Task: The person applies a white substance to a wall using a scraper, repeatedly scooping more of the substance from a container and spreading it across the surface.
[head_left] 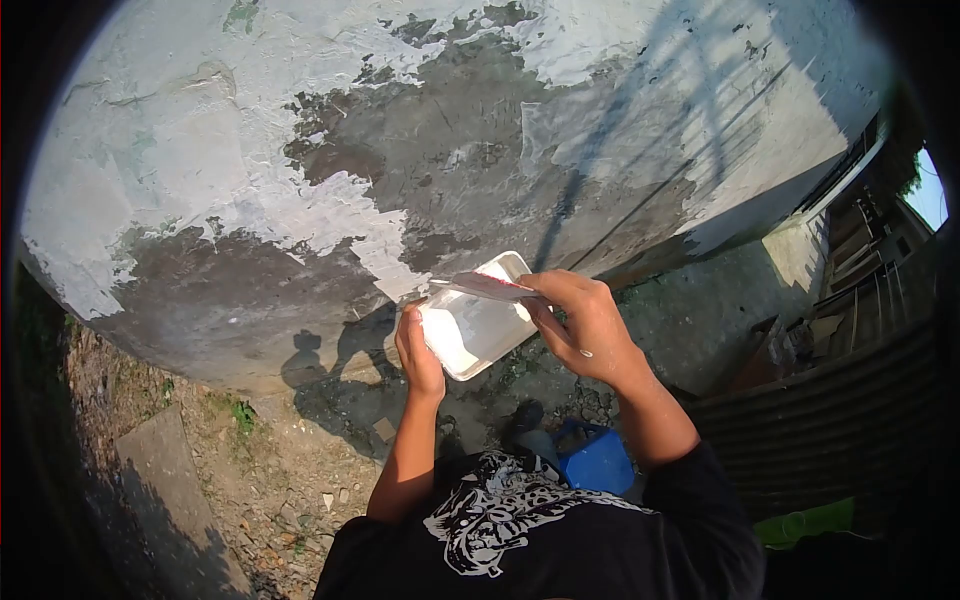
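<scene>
My left hand (422,358) grips the left side of a white rectangular tray (507,338), held tilted in front of my chest. A heap of white paste (450,338) lies in the tray's left end. In my right hand (580,325) is a putty knife (485,287) with a wide flat blade, pinched between thumb and fingers. Its blade reaches across the top of the tray, towards the left rim. A small white smear shows on my right hand near the thumb. Beyond the tray rises a wall (450,130), partly coated white and partly bare grey.
A blue plastic container (597,460) stands by my feet, near a dark shoe (527,415). Rubble-strewn ground (300,470) and a flat slab (175,480) lie at left. Dark corrugated sheeting (830,410) runs along the right.
</scene>
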A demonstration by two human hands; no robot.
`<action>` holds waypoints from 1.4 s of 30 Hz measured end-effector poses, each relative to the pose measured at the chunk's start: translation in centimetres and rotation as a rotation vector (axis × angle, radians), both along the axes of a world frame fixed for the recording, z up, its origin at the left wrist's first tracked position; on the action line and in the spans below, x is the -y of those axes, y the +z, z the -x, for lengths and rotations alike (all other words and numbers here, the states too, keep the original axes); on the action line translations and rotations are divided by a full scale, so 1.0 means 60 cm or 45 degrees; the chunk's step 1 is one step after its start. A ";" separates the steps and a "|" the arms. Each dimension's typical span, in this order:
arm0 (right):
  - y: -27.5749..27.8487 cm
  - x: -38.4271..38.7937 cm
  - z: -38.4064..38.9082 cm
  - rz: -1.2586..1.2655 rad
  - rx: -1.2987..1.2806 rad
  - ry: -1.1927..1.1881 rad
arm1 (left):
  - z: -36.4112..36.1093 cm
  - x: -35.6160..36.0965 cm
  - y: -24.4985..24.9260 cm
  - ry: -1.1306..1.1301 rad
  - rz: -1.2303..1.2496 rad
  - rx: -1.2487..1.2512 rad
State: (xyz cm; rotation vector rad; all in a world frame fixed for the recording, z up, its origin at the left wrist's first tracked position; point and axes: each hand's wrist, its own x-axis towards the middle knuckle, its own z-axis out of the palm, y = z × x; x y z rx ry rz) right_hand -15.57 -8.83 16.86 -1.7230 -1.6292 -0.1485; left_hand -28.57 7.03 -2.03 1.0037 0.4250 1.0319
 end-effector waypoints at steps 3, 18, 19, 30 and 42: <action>-0.022 0.027 -0.031 -0.080 -0.792 -0.235 | -0.011 0.012 0.016 -0.002 0.051 -0.018; -0.151 -0.015 -0.085 -0.721 -1.474 -0.241 | -0.042 0.032 0.035 0.053 0.087 -0.048; -0.154 -0.016 -0.086 -0.722 -1.468 -0.239 | -0.045 0.034 0.038 0.068 0.163 -0.020; -0.151 -0.024 -0.125 -0.411 -0.715 -0.094 | -0.030 0.030 0.073 -0.095 0.305 0.054; -0.146 -0.038 -0.099 -0.399 -0.392 -0.161 | -0.023 0.015 0.077 0.034 0.252 0.086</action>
